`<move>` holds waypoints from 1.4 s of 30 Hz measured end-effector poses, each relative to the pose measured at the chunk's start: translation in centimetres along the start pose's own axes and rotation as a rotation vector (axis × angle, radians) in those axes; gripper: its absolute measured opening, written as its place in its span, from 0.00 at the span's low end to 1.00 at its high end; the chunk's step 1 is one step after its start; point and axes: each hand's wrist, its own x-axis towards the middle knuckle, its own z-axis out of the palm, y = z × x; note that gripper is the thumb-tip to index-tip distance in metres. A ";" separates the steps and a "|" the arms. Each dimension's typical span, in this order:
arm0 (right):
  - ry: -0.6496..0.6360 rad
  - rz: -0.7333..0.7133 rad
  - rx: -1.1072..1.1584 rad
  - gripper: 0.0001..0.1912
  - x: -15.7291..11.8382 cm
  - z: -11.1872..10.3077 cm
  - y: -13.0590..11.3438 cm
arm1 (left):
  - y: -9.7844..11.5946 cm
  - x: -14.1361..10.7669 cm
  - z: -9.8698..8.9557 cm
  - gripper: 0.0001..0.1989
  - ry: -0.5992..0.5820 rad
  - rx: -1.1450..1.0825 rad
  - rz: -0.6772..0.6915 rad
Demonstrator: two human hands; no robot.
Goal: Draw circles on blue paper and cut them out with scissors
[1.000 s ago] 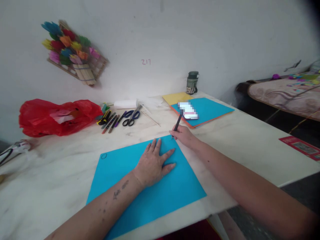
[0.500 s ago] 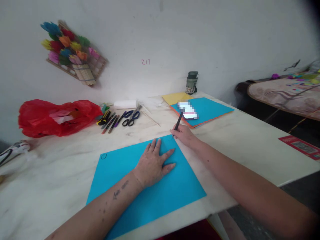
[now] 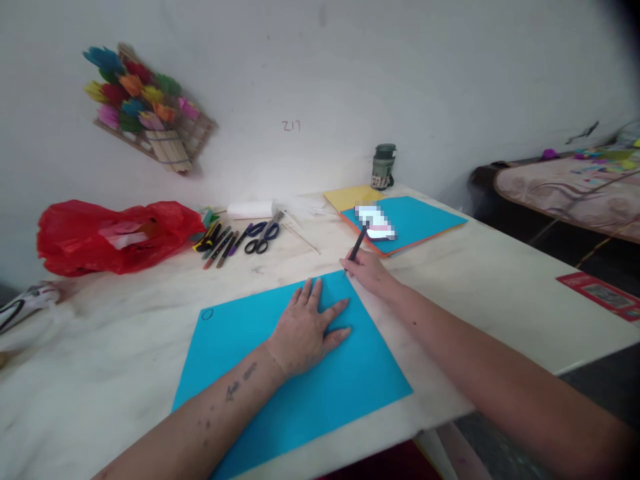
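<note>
Across the lower middle of the frame, a blue sheet (image 3: 225,347) is laid flat on the table (image 3: 100,380). The left hand (image 3: 303,333) is spread palm down on it, near its centre, with nothing gripped and the longer fingers reaching toward the far edge. Just right of the frame's centre, a pen (image 3: 359,244) is pinched in a writing grip by the right hand (image 3: 367,270), its tip brought to the sheet's far right corner; whether the paper is touched by the tip is too small to tell. Near the far left corner, a small oval (image 3: 207,314) is drawn in dark line.

For a clean stroke at that corner, the sheet is best pinned by even pressure from the spread palm, so that no sliding or lifting is allowed. The pen is best held lightly and steered by the fingers, with the tip set a little inside the border, since a slip so near the edge could be carried onto the table. The oval's gap from the edges can be used as a gauge. Beyond the pen, a phone (image 3: 374,223) is rested on stacked sheets (image 3: 430,213); its nudging by the pen's upper end should be avoided.
</note>
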 end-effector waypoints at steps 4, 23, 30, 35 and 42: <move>0.008 0.016 -0.014 0.08 -0.1 -0.1 -0.3 | 0.0 0.0 0.1 0.28 0.008 0.004 0.001; 0.075 -0.046 0.174 0.09 -0.3 0.0 -0.3 | -0.2 -0.1 0.3 0.28 0.025 -0.005 0.006; 0.026 -0.068 0.238 0.05 -0.2 0.1 0.0 | -0.1 -0.1 0.2 0.28 0.021 -0.004 0.006; 0.014 -0.060 0.252 0.05 -0.5 0.0 -0.5 | -0.1 -0.1 0.1 0.28 0.015 -0.005 -0.001; 0.002 -0.052 0.267 0.07 -0.6 -0.1 -1.0 | 0.0 -0.1 0.1 0.28 0.019 -0.003 -0.005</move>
